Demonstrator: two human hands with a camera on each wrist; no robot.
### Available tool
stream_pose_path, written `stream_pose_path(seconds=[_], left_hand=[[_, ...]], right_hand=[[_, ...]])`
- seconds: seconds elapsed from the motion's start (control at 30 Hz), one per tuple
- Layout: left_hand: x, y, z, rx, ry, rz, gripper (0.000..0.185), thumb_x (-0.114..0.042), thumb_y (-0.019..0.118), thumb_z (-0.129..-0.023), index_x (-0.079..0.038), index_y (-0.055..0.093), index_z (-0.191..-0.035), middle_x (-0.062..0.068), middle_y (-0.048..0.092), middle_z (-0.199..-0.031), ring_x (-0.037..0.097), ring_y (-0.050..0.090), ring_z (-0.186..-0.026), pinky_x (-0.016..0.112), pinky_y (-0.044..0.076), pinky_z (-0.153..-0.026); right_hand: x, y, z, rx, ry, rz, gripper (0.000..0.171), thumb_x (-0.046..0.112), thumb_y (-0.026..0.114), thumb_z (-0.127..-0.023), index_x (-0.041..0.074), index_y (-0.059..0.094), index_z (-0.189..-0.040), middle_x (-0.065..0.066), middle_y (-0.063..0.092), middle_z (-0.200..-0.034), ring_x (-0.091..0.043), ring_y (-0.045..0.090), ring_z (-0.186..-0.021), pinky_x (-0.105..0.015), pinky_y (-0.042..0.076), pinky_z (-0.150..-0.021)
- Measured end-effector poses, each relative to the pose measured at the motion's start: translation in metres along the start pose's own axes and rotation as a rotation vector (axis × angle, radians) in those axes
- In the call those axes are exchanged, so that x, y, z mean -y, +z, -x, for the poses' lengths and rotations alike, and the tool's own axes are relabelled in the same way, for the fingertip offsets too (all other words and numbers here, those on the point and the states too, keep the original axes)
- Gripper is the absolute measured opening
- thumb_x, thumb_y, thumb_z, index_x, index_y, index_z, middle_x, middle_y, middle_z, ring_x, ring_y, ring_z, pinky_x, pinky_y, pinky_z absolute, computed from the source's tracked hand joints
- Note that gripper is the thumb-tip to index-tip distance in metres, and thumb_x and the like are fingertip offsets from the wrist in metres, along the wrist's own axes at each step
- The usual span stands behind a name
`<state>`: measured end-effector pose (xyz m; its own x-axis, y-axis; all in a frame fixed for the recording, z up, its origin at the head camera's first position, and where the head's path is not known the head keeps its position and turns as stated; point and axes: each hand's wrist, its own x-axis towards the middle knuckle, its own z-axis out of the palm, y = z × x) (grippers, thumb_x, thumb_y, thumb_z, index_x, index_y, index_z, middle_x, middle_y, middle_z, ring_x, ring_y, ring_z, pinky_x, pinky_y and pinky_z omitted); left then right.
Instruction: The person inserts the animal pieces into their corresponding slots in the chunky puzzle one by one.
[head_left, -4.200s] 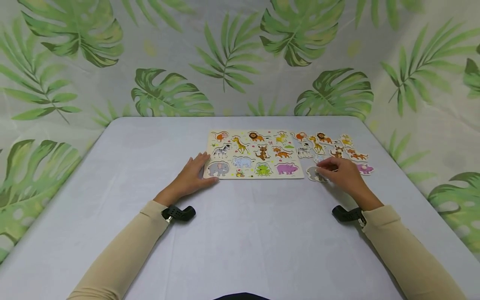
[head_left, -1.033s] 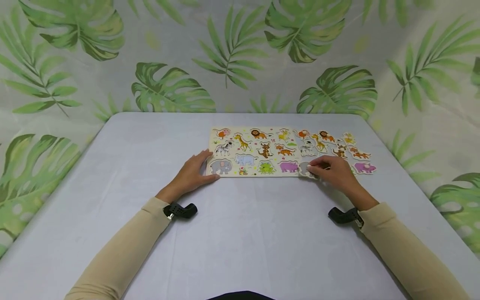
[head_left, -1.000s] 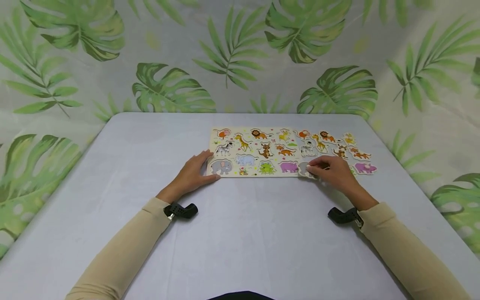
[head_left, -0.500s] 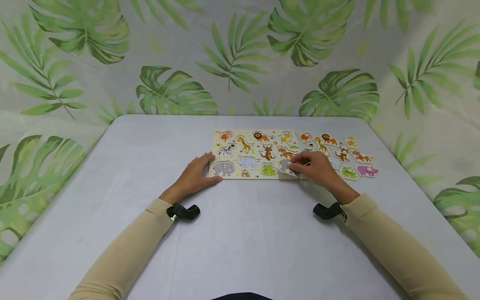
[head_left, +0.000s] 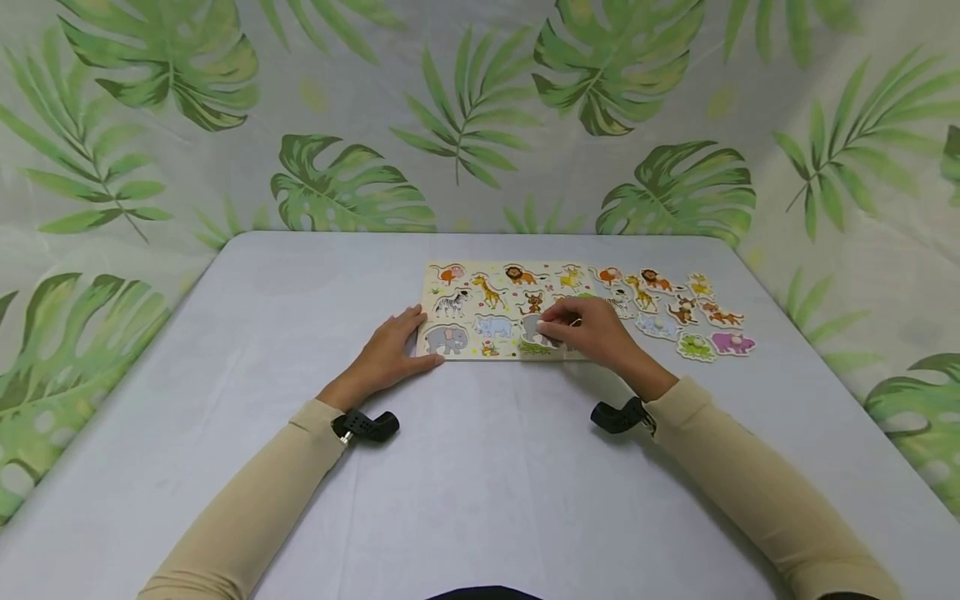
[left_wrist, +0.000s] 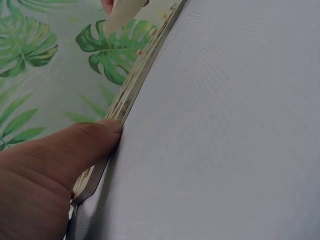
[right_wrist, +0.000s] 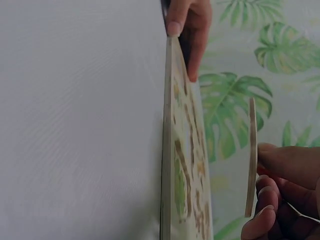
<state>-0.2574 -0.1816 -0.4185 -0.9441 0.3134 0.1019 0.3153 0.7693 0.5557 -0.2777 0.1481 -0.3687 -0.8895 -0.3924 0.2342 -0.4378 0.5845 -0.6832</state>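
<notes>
Since the earlier view the right hand (head_left: pixel 596 333) has carried the grey elephant piece (head_left: pixel 534 329) leftward from beside the puzzle board (head_left: pixel 480 312) to above its lower row. Fingers pinch it at the edge — thin, stiff, light, likely wooden. Left hand (head_left: pixel 386 354) rests flat, thumb against the board's near corner.
</notes>
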Motion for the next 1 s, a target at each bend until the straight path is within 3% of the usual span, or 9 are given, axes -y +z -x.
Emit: stream_pose_path(seconds=[0.23, 1.0], left_hand=[[-0.001, -0.001, 0.001, 0.002, 0.010, -0.007, 0.085, -0.041, 0.072, -0.085, 0.004, 0.033, -0.147, 0.016, 0.026, -0.156, 0.031, 0.018, -0.146, 0.044, 0.011, -0.119], [0.000, 0.001, 0.000, -0.002, 0.004, 0.009, 0.085, -0.042, 0.070, -0.086, 0.002, 0.033, -0.148, 0.015, 0.026, -0.157, 0.030, 0.018, -0.145, 0.045, 0.010, -0.119]], right_hand=[[0.012, 0.013, -0.010, -0.007, -0.015, -0.028, 0.013, 0.019, 0.073, -0.087, 0.007, 0.074, -0.095, -0.004, 0.069, -0.082, -0.017, 0.062, -0.074, -0.032, 0.051, -0.065], [0.040, 0.049, -0.042, -0.007, -0.042, -0.075, 0.015, 0.021, 0.073, -0.087, 0.007, 0.074, -0.093, -0.002, 0.067, -0.079, -0.016, 0.060, -0.073, -0.028, 0.046, -0.064]])
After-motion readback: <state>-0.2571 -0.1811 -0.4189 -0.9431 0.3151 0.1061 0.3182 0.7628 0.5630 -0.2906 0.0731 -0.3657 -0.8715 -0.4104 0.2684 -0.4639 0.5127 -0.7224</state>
